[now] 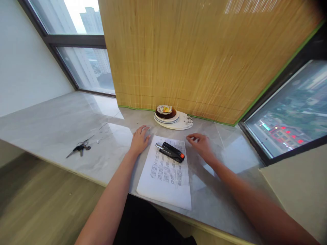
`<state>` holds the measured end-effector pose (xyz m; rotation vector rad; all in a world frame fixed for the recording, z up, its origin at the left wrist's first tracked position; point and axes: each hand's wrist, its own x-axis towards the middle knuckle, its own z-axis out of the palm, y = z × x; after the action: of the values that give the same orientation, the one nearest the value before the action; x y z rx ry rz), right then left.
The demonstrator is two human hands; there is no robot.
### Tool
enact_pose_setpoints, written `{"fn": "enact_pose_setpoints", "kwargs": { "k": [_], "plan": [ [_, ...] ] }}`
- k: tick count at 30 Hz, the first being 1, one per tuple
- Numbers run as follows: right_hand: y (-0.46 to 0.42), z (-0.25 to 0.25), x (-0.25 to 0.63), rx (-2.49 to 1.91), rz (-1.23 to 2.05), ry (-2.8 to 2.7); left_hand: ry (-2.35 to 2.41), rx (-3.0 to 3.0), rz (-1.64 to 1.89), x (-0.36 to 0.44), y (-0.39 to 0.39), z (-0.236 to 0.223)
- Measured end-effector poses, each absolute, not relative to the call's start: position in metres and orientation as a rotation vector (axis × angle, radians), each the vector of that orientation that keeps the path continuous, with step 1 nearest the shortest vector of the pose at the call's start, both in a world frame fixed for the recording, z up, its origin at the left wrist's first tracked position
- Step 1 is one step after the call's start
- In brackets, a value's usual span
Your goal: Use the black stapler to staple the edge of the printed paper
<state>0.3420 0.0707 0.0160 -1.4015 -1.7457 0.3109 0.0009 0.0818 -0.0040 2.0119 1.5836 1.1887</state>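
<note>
A sheet of printed paper (163, 182), perhaps more than one layer, lies on the grey stone windowsill (63, 126) in front of me. A black stapler (170, 151) with an orange-red patch and a silver metal end rests across its upper half. Beside the paper's upper left edge, my left hand (140, 139) lies on the sill with its fingers spread, holding nothing. My right hand (200, 144) is at the upper right corner of the paper, thumb and forefinger pinched together. Whether anything small is between those fingertips cannot be made out.
Stacked plates (167, 117) stand on a white oval board (185, 121) by the bamboo blind (178, 61), a small yellow packet (167, 109) on top. A bunch of keys (81, 147) lies to the left. Windows flank the blind; the sill's front edge runs before me.
</note>
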Motion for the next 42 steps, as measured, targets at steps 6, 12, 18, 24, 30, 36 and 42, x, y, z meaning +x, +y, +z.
{"fn": "enact_pose_setpoints", "kwargs": {
  "k": [6,12,18,24,30,36,42],
  "plan": [
    [0.098,-0.022,0.407,-1.613,0.325,-1.699,1.564,2.069,0.99,0.005,0.087,-0.019],
    [0.093,-0.015,0.393,-1.532,0.193,-1.6,1.616,2.202,0.963,-0.003,0.095,-0.021],
    [0.045,0.006,0.327,-1.166,0.202,-1.652,1.596,2.122,1.037,-0.002,0.095,-0.019],
    [0.031,0.0,0.301,-0.975,0.236,-1.799,1.427,1.221,1.52,-0.006,0.091,-0.013],
    [0.039,0.002,0.308,-1.028,0.287,-1.748,1.242,0.875,1.605,-0.013,0.096,-0.015],
    [0.038,0.003,0.307,-0.988,0.341,-1.785,1.044,0.661,1.571,-0.009,0.096,-0.011],
    [0.038,0.004,0.307,-0.962,0.356,-1.817,0.98,0.639,1.497,-0.006,0.093,-0.005]
  ]
}}
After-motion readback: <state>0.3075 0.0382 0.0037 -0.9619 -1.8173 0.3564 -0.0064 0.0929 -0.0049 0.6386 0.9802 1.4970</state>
